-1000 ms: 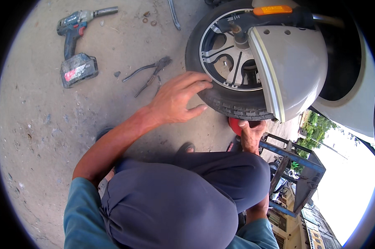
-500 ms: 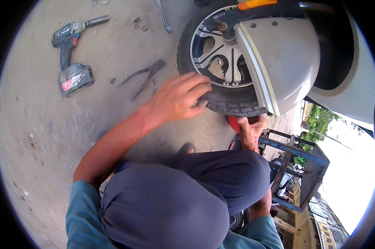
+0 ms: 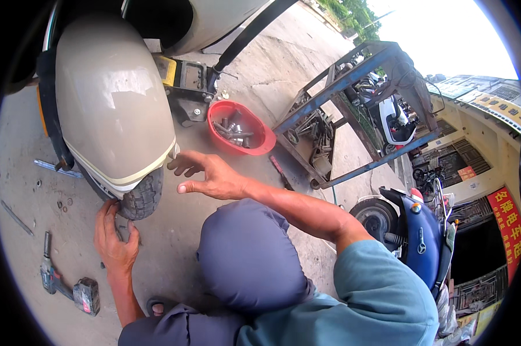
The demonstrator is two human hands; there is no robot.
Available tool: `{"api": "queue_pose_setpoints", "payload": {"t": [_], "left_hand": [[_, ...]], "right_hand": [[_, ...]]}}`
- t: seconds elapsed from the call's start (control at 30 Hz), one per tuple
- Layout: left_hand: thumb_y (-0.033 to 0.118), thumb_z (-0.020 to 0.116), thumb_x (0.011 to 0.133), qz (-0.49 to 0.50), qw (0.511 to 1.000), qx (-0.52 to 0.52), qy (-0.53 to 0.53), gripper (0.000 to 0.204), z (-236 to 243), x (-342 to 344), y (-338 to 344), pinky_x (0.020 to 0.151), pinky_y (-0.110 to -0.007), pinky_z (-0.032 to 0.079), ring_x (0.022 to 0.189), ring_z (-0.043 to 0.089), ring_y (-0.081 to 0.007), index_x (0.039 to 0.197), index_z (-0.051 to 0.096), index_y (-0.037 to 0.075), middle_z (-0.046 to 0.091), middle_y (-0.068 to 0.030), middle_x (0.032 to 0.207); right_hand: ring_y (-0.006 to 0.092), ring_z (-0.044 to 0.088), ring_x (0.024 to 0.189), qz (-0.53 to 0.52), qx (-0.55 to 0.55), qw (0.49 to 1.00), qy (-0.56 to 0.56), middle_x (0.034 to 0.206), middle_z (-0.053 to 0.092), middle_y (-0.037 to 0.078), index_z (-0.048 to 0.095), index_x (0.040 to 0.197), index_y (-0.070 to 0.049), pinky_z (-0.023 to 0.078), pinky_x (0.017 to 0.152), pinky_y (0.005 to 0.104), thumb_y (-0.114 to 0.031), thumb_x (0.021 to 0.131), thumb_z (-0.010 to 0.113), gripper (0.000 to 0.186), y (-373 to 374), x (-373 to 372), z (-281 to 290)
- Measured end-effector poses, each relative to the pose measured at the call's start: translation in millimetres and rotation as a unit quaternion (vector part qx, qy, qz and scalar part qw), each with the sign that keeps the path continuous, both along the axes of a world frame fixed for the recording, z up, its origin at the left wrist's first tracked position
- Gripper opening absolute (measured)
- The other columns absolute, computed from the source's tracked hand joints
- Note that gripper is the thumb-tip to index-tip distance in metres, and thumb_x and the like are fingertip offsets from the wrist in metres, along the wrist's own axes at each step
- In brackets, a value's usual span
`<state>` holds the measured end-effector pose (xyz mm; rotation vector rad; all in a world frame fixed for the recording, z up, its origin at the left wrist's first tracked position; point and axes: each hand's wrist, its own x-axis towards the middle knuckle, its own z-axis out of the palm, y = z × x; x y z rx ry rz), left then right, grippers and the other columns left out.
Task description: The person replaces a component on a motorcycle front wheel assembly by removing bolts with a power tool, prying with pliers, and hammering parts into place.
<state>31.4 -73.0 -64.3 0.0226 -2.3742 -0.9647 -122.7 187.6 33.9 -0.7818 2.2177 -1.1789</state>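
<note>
A scooter's front tyre (image 3: pixel 143 199) shows below a beige mudguard (image 3: pixel 113 86) with a cream stripe along its edge. My left hand (image 3: pixel 117 242) is at the tyre's lower left side, fingers stretched up along it and thumb apart. Whether its fingertips press on the rubber I cannot tell. Raised to the right of the mudguard's edge is my right hand (image 3: pixel 214 176), fingers spread and holding nothing. A cordless impact wrench (image 3: pixel 61 282) lies on the ground to the left of my left hand.
A red helmet-like bowl (image 3: pixel 240 144) of metal sockets stands beyond my right hand, near a black and yellow jack-like stand (image 3: pixel 185 81). A blue metal frame cart (image 3: pixel 381 150) with tools is at right, a blue scooter (image 3: pixel 419 242) behind it. Small parts lie left of the wheel.
My view has swung right, so the wheel now sits at the left. My right hand has come out from beneath the tyre and opened. My left hand remains by the tyre.
</note>
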Motion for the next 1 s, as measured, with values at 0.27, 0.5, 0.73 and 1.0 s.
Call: {"api": "queue_pose_setpoints", "payload": {"t": [0.27, 0.5, 0.73, 1.0], "left_hand": [[0.024, 0.077, 0.082, -0.034, 0.996, -0.042, -0.07, 0.062, -6.9, 12.6, -18.6, 0.105, -0.053, 0.045, 0.123, 0.055, -0.0483, 0.133, 0.055, -0.004, 0.057, -0.0292, 0.132], [0.03, 0.084, 0.082, -0.034, 0.981, -0.043, -0.184, 0.087, -19.6, 44.5, -62.6, 0.117, -0.048, 0.035, 0.138, 0.047, -0.0384, 0.15, 0.042, -0.004, 0.046, -0.0249, 0.151], [0.032, 0.09, 0.077, 0.045, 0.875, 0.2, -0.439, 0.096, 75.4, 22.6, -77.1, 0.114, -0.04, 0.037, 0.13, 0.052, -0.0286, 0.149, 0.037, -0.005, 0.055, -0.0186, 0.142], [0.031, 0.091, 0.079, 0.079, 0.796, 0.079, -0.595, 0.054, 164.1, -41.0, -33.9, 0.087, -0.037, 0.055, 0.096, 0.066, -0.0225, 0.118, 0.069, 0.0, 0.074, -0.01, 0.105]], "right_hand": [[0.0235, 0.067, 0.117, -0.256, 0.067, 0.964, -0.013, 0.13, 0.069, 0.015, 0.053, 0.143, 0.001, 0.053, 0.104, 0.0386, -0.025, 0.097, 0.072, 0.056, 177.1, 29.6, -54.4], [0.0242, 0.07, 0.107, -0.498, 0.097, 0.844, 0.177, 0.117, 0.074, 0.017, 0.065, 0.13, 0.0, 0.052, 0.095, 0.0348, -0.021, 0.096, 0.068, 0.039, 386.4, -46.5, -55.9], [0.0418, 0.062, 0.122, -0.582, 0.252, 0.725, 0.268, 0.132, 0.065, 0.026, 0.056, 0.141, -0.002, 0.048, 0.103, 0.0491, -0.021, 0.091, 0.067, 0.054, 537.3, -211.1, -94.5], [0.0424, 0.043, 0.143, -0.449, 0.456, 0.666, 0.384, 0.152, 0.045, 0.031, 0.042, 0.149, 0.008, 0.034, 0.121, 0.0455, -0.017, 0.095, 0.066, 0.064, 800.7, -304.9, -143.9]]}}
